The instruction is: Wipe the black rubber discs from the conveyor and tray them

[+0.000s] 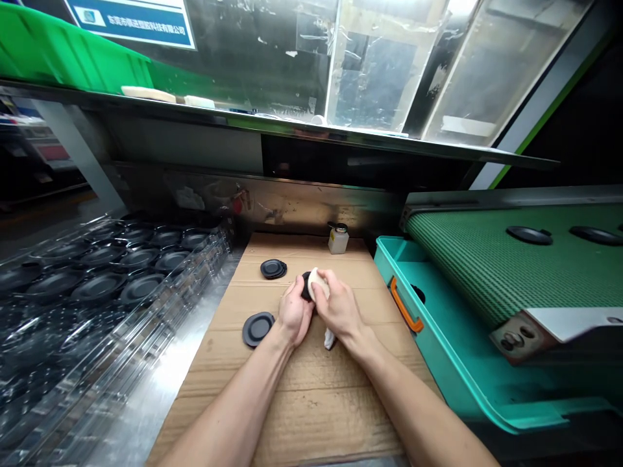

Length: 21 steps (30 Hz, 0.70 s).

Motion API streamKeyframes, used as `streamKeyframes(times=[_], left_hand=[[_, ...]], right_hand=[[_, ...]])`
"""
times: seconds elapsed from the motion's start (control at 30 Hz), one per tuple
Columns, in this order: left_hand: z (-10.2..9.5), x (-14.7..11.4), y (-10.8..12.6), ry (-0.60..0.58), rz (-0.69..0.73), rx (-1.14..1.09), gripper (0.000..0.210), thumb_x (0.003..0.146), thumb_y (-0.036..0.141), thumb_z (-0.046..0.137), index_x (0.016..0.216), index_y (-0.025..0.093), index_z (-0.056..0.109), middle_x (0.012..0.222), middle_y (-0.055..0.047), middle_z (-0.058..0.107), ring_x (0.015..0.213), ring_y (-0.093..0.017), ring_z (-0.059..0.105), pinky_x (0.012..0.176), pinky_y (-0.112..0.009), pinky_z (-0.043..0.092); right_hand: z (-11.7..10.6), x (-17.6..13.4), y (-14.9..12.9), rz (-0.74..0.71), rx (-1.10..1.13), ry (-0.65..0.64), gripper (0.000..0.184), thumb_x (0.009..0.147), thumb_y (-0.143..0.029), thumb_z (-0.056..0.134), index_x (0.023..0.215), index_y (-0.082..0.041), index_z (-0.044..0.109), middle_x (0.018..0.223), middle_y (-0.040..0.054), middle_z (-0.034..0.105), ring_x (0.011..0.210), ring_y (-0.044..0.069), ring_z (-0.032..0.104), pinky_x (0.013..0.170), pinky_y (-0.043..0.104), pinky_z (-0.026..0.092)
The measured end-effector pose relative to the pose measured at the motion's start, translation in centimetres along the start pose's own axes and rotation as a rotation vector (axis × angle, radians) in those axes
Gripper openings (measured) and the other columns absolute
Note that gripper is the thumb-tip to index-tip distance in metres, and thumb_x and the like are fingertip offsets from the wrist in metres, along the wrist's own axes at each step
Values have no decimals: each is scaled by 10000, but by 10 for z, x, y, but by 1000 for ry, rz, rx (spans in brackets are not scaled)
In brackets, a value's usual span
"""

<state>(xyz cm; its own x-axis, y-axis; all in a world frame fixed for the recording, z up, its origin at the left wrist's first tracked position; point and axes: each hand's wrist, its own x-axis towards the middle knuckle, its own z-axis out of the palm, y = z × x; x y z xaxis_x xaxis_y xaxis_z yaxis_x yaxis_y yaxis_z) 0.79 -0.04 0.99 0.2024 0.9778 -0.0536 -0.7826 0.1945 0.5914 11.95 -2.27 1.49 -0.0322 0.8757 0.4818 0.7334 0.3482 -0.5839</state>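
Observation:
Above the cardboard sheet [311,370], my left hand [293,310] is closed on a black round plastic part [306,286], mostly covered by fingers. My right hand [339,307] pinches a cream-coloured pad [318,283] and holds it against that part. A crumpled white cloth or tissue [329,339] shows just below my right hand; whether the hand holds it I cannot tell. To the left lie two more black round parts, a farther one [273,268] and a nearer one [257,329]. A small white bottle with a dark lid [339,239] stands at the back of the cardboard.
Clear plastic trays [195,272] with several black round parts are stacked at left. On the right, a green conveyor belt [487,259] carries black parts above a teal bin [438,350] with an orange handle [405,307]. A metal shelf [292,130] with a green crate [73,52] spans overhead.

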Motion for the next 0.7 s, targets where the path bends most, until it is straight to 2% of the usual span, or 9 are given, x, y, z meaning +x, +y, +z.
streamKeyframes(times=[0.2,0.3,0.4,0.47,0.53,0.7], left_hand=[[0,0,-1,11,17,-2,273,937,316,490,1077,139,643,1159,-120,667,1136,-233,597,1026,-390,449],[0,-1,-7,7,-8,7,263,930,311,506,1082,149,647,1150,-111,675,1146,-233,594,1032,-385,445],[-1,-2,-12,15,-42,-7,279,928,307,508,1098,136,648,1146,-120,677,1137,-234,601,1039,-368,440],[-1,-2,-14,9,-49,-7,280,929,297,506,1119,142,643,1150,-110,677,1143,-225,598,1043,-357,435],[-1,-3,-15,10,-54,-4,272,933,295,498,1115,153,642,1148,-98,680,1147,-219,595,1041,-355,436],[-1,-3,-15,37,-61,24,259,934,301,495,1071,147,652,1137,-108,679,1132,-218,600,1021,-342,447]], right_hand=[[-2,0,3,35,22,-27,282,917,-300,480,1186,-243,540,1022,37,700,890,199,676,767,268,496],[1,-1,5,49,23,35,299,928,-294,459,1214,-224,509,1092,58,681,955,206,662,816,283,493],[5,0,3,-25,25,-4,304,933,-298,460,1222,-218,505,1150,74,659,1002,210,647,849,288,492],[6,1,0,-12,-21,22,313,946,-304,438,1237,-209,503,1162,88,651,1019,219,639,858,300,492],[7,2,-4,26,-77,60,326,960,-304,409,1255,-196,495,1154,102,651,1017,226,637,856,311,493],[7,3,-8,7,-166,35,356,978,-315,371,1295,-195,479,1175,113,637,956,231,646,788,318,500]])
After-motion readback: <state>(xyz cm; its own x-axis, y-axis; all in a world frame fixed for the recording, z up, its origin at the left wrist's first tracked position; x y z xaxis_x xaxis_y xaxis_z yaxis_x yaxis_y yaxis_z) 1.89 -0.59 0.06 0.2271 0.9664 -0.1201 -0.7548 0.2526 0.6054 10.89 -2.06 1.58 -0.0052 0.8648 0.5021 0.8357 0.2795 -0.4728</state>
